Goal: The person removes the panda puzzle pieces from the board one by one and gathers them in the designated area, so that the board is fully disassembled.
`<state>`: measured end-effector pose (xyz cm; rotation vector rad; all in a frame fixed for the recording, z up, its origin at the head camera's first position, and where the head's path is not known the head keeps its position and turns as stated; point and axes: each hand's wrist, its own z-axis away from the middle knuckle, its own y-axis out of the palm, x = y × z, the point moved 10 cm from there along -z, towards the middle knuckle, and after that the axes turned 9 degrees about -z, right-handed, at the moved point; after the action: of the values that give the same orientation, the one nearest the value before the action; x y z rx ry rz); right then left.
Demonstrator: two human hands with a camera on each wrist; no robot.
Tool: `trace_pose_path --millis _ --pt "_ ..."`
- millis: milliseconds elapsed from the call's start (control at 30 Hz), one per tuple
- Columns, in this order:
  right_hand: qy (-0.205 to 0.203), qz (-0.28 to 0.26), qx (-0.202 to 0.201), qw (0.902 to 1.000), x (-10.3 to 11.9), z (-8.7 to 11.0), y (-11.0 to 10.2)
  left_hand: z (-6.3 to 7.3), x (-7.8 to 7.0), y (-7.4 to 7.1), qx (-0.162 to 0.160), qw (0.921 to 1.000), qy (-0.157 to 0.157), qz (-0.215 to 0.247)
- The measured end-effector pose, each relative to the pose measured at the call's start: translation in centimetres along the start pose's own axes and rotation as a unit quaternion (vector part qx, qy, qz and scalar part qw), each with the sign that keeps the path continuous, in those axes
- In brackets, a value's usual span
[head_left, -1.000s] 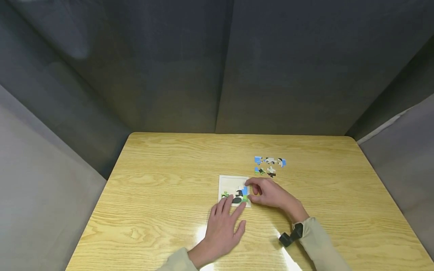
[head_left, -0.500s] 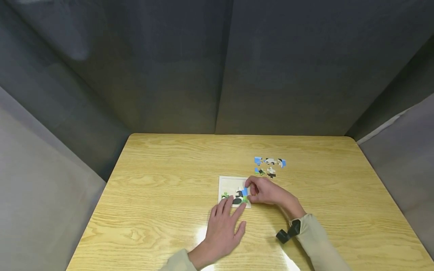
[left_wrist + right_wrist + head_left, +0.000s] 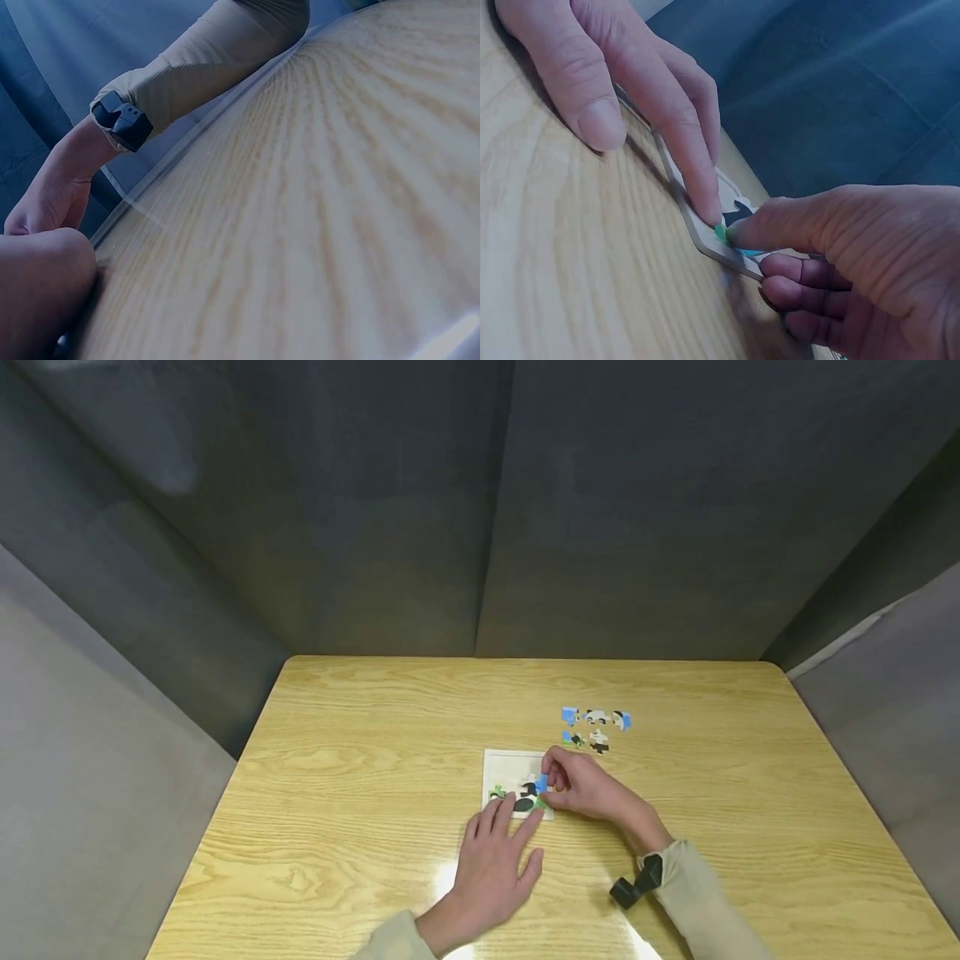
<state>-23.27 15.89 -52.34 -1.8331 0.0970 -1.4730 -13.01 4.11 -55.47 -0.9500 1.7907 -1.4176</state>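
A small square puzzle tray (image 3: 510,763) with a pale base holds a few fitted pieces along its near and right sides. My left hand (image 3: 491,870) lies flat with straight spread fingers, its fingertips resting on the tray's near edge and on a green-edged piece (image 3: 720,231). At the right side my right hand (image 3: 591,785) pinches a blue, black and white puzzle piece (image 3: 542,783) between thumb and index finger, the other fingers curled under. In the right wrist view the right thumb (image 3: 769,225) covers much of that piece.
Several loose puzzle pieces lie beyond the tray to the right: a blue one (image 3: 570,716), one with a panda face (image 3: 596,717) and a black-and-white one (image 3: 598,742) among them. Dark curtains (image 3: 375,527) stand behind the wooden table (image 3: 360,777).
My right thumb has shifted slightly left, further over the tray's right edge, closer to the blue piece. My left hand has stayed in place.
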Motion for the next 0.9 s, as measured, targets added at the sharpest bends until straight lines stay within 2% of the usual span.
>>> trace_pose_path --millis 500,900 --pt "-0.017 -0.017 -0.041 0.9989 0.33 0.28 -0.42 -0.03 0.12 -0.02 0.006 1.0000 -0.003 -0.004" --pt "-0.024 -0.026 -0.049 0.9982 -0.06 0.27 -0.70 -0.03 -0.04 0.00 0.000 1.0000 0.002 0.004"
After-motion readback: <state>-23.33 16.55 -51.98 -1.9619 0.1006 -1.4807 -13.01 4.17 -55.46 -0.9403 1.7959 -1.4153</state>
